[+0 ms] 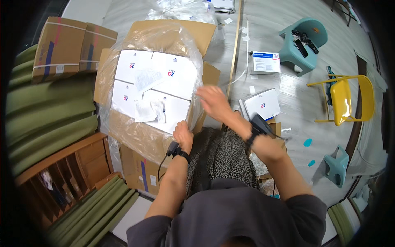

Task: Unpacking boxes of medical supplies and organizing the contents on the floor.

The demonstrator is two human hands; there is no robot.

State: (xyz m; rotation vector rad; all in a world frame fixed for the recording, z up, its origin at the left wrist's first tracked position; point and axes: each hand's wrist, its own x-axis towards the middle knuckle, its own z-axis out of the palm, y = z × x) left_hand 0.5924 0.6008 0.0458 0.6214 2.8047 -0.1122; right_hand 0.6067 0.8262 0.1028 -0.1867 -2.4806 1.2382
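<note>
A large brown carton (181, 29) stands before me with its flaps spread. It is lined with a clear plastic bag (111, 105) whose edge is folded out over the rim. Several white boxes (175, 74) fill the top layer, and crumpled white packets (145, 111) and a printed sheet lie on them. My left hand (183, 134) is closed at the carton's near right edge, apparently gripping the bag. Slightly blurred, my right hand (214, 103) reaches to the bag's right side with its fingers stretched out, and nothing shows in it.
Strapped brown cartons (59, 49) sit on green-covered seating at the left, above a wooden shelf unit (88, 158). On the right floor are white boxes (263, 103), a teal chair (302, 53) holding black devices, a yellow chair (341, 101) and a small teal stool (335, 166).
</note>
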